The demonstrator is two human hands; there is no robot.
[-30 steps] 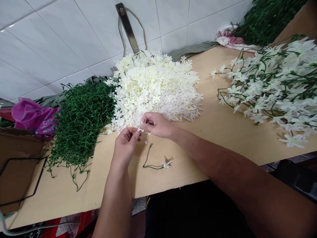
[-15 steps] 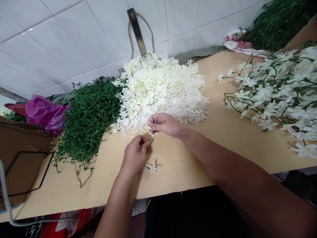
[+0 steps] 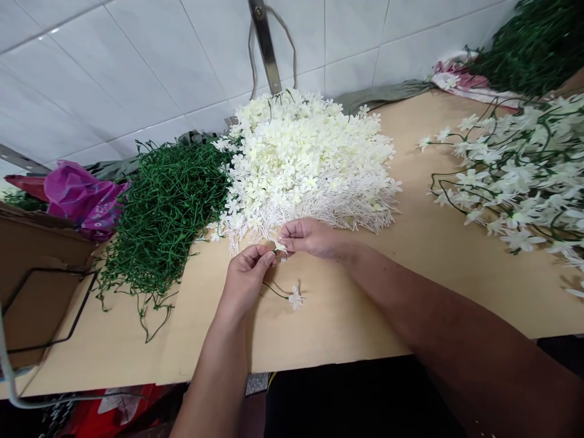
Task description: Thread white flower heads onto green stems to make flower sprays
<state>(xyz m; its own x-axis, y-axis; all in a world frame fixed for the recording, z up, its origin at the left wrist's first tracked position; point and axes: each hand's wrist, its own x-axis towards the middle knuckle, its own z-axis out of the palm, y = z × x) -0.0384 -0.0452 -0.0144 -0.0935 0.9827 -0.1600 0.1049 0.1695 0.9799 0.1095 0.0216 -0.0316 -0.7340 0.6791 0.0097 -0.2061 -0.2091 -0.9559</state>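
Note:
My left hand (image 3: 249, 271) is closed in a pinch on a green artificial flower stem, whose tip shows at the fingers. Below that hand the stem's branch ends in a white flower (image 3: 295, 298) over the table. Touching fingertips with it, my right hand (image 3: 312, 238) pinches a small white artificial flower (image 3: 280, 246) that meets the stem tip. Just beyond both hands lies a heap of loose white flowers (image 3: 301, 164). To the left of it is a tangled pile of green stems (image 3: 168, 207).
Finished-looking white flowers on green stems (image 3: 515, 182) lie at the right. A purple bag (image 3: 77, 194) and a cardboard box (image 3: 36, 286) stand at the left. More green stems (image 3: 542, 45) are piled back right, against the tiled wall (image 3: 347, 36).
My hands have come together, bringing the white flower to the stem tip. The hanging flower has swung slightly right, and the whole view has shifted a little.

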